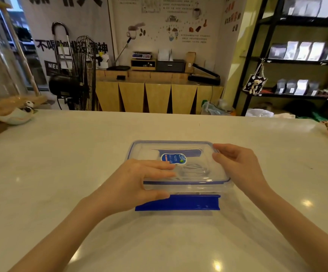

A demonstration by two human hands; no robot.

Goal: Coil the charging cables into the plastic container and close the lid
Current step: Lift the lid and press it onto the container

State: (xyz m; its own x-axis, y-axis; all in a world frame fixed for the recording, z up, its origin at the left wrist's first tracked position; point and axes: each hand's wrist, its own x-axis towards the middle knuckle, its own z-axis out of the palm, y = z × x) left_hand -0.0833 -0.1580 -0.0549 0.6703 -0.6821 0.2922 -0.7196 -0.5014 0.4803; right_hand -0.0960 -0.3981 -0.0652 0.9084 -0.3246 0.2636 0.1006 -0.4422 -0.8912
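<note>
Clear plastic container [186,186] sits mid-counter on the white countertop [61,163], lid [196,154] on top, near blue latch flap [178,202] hanging open. White cables [193,169] are coiled inside. Left hand [137,181] lies flat on the lid, fingers straight, thumb against the front wall. Right hand [241,165] pinches the lid's right edge with curled fingers.

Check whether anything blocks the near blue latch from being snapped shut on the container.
Nothing visible does. The near blue latch lies flat on the counter, with only the left hand resting over the lid beside it.
</note>
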